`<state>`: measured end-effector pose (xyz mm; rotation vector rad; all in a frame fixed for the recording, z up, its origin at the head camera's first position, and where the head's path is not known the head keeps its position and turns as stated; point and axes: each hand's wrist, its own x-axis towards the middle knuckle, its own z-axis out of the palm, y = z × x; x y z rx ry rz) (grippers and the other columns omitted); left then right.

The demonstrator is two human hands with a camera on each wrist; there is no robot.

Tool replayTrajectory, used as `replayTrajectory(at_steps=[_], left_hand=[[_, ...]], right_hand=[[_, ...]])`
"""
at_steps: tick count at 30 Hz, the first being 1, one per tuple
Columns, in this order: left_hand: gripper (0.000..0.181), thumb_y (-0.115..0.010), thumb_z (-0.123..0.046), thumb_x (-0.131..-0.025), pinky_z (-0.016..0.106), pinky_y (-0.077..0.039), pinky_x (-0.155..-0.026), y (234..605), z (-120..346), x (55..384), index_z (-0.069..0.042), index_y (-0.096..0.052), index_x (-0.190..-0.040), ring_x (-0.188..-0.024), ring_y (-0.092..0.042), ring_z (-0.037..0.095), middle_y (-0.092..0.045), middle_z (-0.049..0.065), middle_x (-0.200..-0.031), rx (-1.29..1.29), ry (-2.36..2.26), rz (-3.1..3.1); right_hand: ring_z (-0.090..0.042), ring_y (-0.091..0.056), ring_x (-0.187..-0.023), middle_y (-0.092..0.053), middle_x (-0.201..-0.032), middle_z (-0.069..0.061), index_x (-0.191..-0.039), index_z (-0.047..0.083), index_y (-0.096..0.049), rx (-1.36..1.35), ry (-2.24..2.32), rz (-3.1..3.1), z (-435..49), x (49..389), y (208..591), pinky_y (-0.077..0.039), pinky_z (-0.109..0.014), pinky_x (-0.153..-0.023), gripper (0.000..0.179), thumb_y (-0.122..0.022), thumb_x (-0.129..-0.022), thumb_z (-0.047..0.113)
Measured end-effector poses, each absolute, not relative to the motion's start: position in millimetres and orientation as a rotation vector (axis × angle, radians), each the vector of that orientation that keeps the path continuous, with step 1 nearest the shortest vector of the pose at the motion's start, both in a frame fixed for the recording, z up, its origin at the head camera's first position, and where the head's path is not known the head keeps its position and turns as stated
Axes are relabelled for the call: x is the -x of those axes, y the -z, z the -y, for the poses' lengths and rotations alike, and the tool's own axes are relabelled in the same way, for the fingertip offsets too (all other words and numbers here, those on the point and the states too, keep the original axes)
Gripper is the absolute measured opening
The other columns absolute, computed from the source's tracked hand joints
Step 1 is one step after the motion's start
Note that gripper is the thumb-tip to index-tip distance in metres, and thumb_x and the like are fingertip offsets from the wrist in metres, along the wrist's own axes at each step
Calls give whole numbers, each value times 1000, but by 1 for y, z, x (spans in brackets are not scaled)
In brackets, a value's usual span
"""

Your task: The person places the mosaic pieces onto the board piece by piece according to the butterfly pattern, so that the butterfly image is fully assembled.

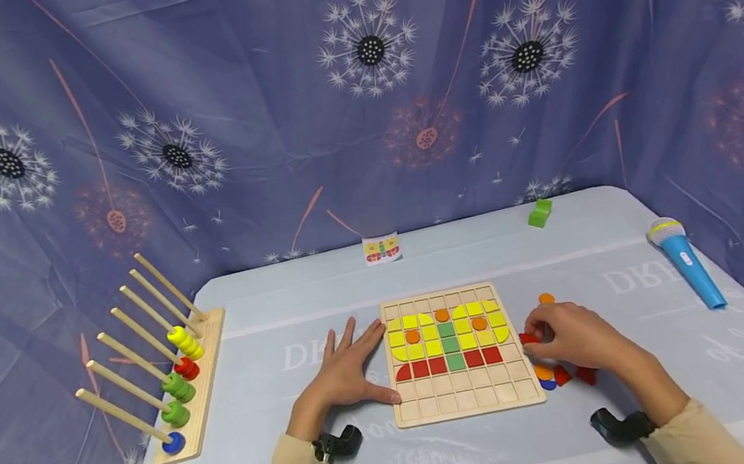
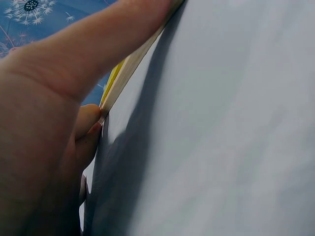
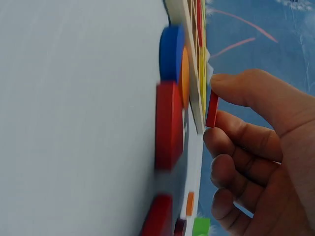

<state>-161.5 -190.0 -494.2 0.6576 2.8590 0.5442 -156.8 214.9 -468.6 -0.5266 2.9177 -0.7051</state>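
A wooden grid board (image 1: 471, 404) lies on the table, with yellow, orange, green and red tiles set in its squares. My left hand (image 1: 343, 376) has its fingers spread, the fingertips and thumb touching the board's left edge. Beside the right edge, my right hand (image 1: 585, 336) pinches a red tile (image 3: 212, 109) between thumb and fingers, the other fingers loosely bent. Below that hand lie loose pieces: a blue disc (image 3: 171, 53), an orange disc (image 3: 185, 76) and red tiles (image 3: 169, 125). Another orange disc (image 1: 546, 299) lies just beyond the hand.
At the left stands a wooden peg rack (image 1: 207, 374) with coloured beads on its pegs. A small picture card (image 1: 381, 249) is at the back, and a green block (image 1: 540, 213) sits at the back right. A blue toy microphone (image 1: 694, 267) lies near the right edge.
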Motion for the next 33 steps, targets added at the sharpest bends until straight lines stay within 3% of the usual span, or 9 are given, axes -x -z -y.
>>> replayTrajectory(at_steps=[10,19,25,33], left_hand=[[126,-66,-85,-51,57,8,-112,495,190,161,-27,-22,-155,-145,2,29,-17,-12,-158,-663,-539,-2870],[126,-66,-85,-51,57,8,-112,495,190,161,-28,-22,-155,-145,3,28,-16,-13,-158,-662,-531,-2869],[126,-67,-85,-51,56,9,-112,495,190,162,-29,-21,-155,-145,4,28,-16,-14,-158,-657,-528,-2868],[126,-68,-84,-52,58,8,-111,495,189,161,-27,-22,-155,-145,3,29,-17,-12,-158,-662,-553,-2863]], right_hand=[[-11,-48,-66,-52,-72,9,-92,16,-69,590,699,-2878,-192,156,469,-43,-27,-56,33,-83,-73,39],[-12,-49,-78,-58,-84,13,-96,21,-72,686,705,-2837,-187,153,468,-45,-31,-71,27,-84,-73,30],[-12,-49,-80,-58,-86,13,-95,21,-72,670,711,-2832,-186,154,469,-46,-33,-75,25,-83,-74,26],[-11,-49,-77,-57,-83,13,-98,21,-72,704,754,-2799,-191,154,469,-46,-28,-68,24,-82,-76,26]])
